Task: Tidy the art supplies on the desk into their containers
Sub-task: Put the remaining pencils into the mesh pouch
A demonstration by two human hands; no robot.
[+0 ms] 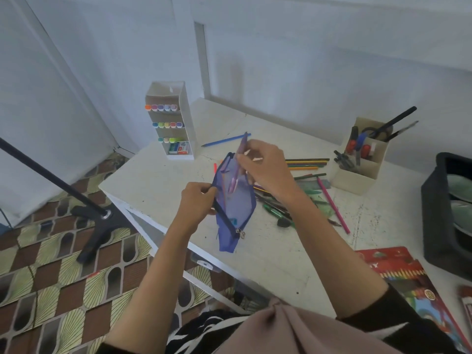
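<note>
Over white desk [158,180], left hand [198,198] pinches pouch [240,205] rim; right hand's [265,167] grip holds pen [242,145] half inside.

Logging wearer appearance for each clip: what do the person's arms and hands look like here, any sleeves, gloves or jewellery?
Left hand and right hand are bare: no gloves, rings or watch visible. Both forearms are uncovered. A black sleeve ends near the right elbow; the left sleeve is hardly in frame.
</note>
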